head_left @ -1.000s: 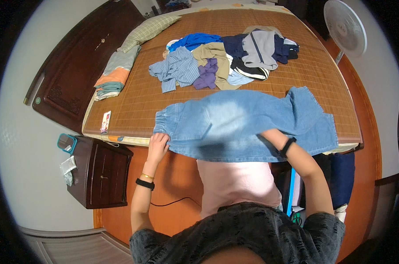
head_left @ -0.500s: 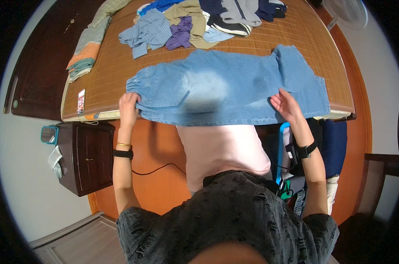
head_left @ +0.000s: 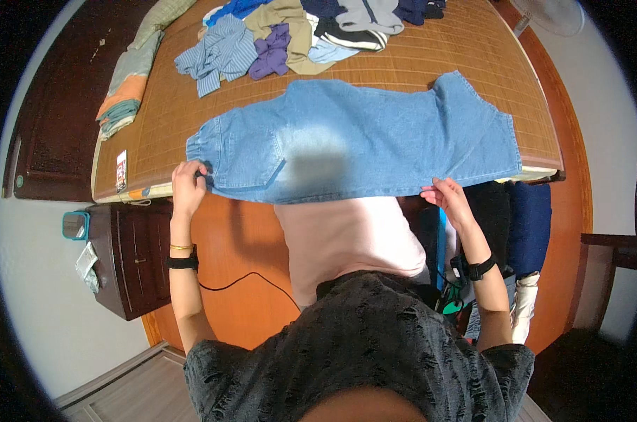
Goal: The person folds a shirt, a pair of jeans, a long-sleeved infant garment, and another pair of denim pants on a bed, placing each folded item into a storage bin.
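A pair of light-blue jeans (head_left: 382,133) lies folded lengthwise across the near part of the bed, its gathered elastic waist at the left and the legs toward the right. Over the near corner of that waist, my left hand (head_left: 190,186) is closed on the denim. My right hand (head_left: 451,200) is at the near long edge, right of the middle, thumb and fingers pinching the cloth there. A faded pale patch and a pocket show on the upper side, partly under a shadow.
A heap of clothes, with a striped blue shirt (head_left: 223,53) and a purple garment (head_left: 271,53), lies farther back on the woven mat (head_left: 150,141). A phone (head_left: 121,170) rests near the bed's left edge. A dark cabinet (head_left: 132,257) stands left; folded dark-blue cloth (head_left: 529,228) is at the right.
My right hand has come back from the jeans' upper surface to their near edge and closed there. The jeans' right part lies flatter. The whole view has shifted slightly.
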A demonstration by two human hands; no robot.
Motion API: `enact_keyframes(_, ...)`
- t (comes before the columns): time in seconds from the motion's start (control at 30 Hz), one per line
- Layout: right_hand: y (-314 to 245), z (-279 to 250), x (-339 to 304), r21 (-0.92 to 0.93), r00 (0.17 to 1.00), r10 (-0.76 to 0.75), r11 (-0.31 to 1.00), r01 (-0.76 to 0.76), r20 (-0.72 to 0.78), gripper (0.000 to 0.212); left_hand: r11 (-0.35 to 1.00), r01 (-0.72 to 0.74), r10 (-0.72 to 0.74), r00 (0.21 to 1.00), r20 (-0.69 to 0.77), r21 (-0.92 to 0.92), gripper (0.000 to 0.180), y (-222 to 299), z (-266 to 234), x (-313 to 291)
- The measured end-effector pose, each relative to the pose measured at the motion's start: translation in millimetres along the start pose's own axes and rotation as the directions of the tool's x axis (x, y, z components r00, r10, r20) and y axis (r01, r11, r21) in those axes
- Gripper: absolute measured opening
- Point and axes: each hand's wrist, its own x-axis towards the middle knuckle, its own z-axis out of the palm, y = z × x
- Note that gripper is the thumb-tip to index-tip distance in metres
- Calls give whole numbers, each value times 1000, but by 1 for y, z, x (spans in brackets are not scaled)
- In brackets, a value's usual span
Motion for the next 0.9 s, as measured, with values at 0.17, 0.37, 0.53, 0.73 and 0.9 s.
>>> enact_keyframes(0.17, -24, -33, 48, 379, 975, -103, 909, 173, -197, 28, 977, -154, 152, 988, -29, -146, 5, 30, 31, 26)
enact_keyframes(0.37, -50, -87, 126, 398, 940, -99, 887, 232, -327, 22, 919, -365, 374, 927, 37, -146, 22, 102, 97, 63)
enact_keyframes(0.53, -53, -117, 130, -89, 631, -465, 842, 532, -621, 11, 953, -302, 279, 910, 307, 30, 52, 122, 141, 100)
enact_keyframes(0.73, -6, -126, 56, 164, 633, -238, 846, 508, -736, 20, 944, -307, 221, 863, 455, 124, 57, 119, 148, 109)
enact_keyframes(0.9, -33, -169, 63, 30, 583, -311, 866, 499, -750, 31, 943, -302, 188, 834, 519, 143, 58, 122, 142, 113)
